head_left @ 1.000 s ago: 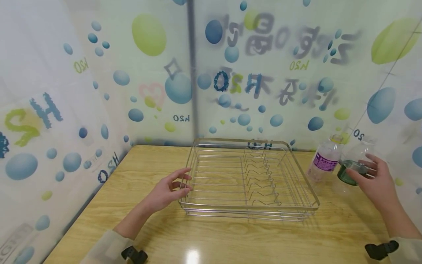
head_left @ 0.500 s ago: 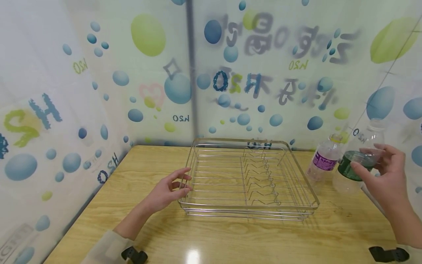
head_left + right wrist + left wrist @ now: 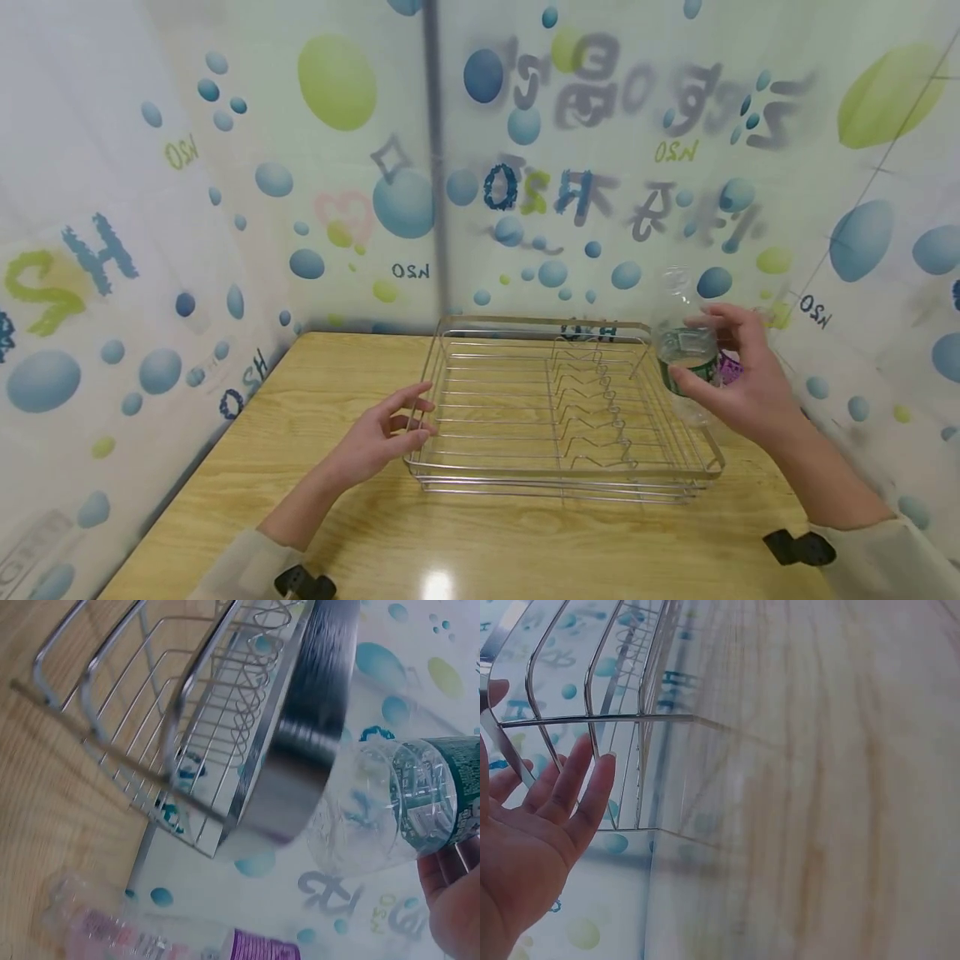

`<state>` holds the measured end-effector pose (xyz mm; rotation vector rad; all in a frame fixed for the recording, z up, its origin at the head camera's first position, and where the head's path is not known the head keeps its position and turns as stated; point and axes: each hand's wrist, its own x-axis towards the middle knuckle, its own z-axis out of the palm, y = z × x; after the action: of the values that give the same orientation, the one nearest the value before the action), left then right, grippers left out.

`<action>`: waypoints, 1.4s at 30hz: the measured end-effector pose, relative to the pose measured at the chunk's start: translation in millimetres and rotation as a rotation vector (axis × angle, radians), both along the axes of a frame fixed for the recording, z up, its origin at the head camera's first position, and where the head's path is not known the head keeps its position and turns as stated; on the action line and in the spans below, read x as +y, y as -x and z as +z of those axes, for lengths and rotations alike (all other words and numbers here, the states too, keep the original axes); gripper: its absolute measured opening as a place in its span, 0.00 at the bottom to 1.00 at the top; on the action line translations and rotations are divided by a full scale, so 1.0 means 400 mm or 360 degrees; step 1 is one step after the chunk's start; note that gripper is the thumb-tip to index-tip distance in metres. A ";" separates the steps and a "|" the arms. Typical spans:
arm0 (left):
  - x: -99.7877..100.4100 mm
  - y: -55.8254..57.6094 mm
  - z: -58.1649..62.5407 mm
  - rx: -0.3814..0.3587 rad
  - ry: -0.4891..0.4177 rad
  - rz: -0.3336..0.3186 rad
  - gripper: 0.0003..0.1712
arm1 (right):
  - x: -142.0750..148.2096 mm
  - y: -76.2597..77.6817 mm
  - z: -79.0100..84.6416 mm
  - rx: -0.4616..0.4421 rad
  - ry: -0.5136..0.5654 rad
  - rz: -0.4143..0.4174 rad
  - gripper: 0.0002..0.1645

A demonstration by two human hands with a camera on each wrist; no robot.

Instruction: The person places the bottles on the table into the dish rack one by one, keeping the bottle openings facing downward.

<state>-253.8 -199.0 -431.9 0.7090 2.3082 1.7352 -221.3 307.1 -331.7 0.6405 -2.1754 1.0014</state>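
Note:
My right hand [image 3: 750, 387] grips a clear plastic bottle with a green label [image 3: 684, 358] around its middle. The bottle is upright and overlaps the right rim of the wire dish rack [image 3: 498, 472] in the head view. On the rack's left side, my left hand [image 3: 382, 433] rests with loosely extended fingers against the rim and side wires; the left wrist view shows these fingers [image 3: 570, 780] at the wires. Behind my right hand stands a second clear bottle, mostly hidden, with its purple label [image 3: 729, 369] peeking out; the right wrist view shows more of this bottle [image 3: 120, 930].
The rack has a row of zigzag wire dividers [image 3: 600, 408] right of its middle. It sits on a wood-grain table [image 3: 360, 542]. A curtain [image 3: 360, 192] printed with blue and green dots encloses the back and sides.
My right hand has taken the green-label bottle up off the table and carried it left to the rack's right rim, now covering most of the purple-label bottle. My left hand has stayed put.

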 end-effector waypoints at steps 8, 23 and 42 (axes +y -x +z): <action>-0.003 -0.003 0.005 0.0163 0.0202 0.0072 0.41 | -0.098 0.048 0.014 -0.0013 -0.0272 0.0028 0.52; 0.077 -0.002 0.148 0.0548 0.0208 0.0164 0.41 | -0.208 0.068 0.028 -0.0265 -0.0690 0.0118 0.44; 0.284 0.044 0.226 0.1405 0.0896 -0.0040 0.39 | -0.253 0.059 -0.002 -0.0065 -0.0968 0.0194 0.44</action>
<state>-271.6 -85.5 -341.7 1.5611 3.0646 0.6940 -244.9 206.1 -332.4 1.0418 -2.5095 0.3911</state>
